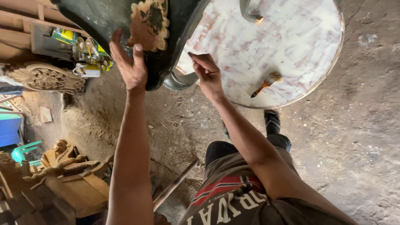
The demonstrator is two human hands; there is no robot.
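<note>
A black-painted carved furniture piece [108,18] with a brown scalloped rosette [149,25] leans over the edge of a round whitish table top [300,46]. My left hand [130,62] lies flat against the black piece just below the rosette, fingers spread. My right hand [208,74] is at the table's near edge, fingers pinched around something thin that I cannot make out. A small paintbrush [266,83] with a reddish handle lies on the table top to the right of that hand.
Cans and bottles [85,56] crowd a wooden shelf at the upper left. A carved wooden ornament [46,77] and more carved parts [62,166] lie at the left. A thin stick [175,183] lies on the dirt floor [358,137].
</note>
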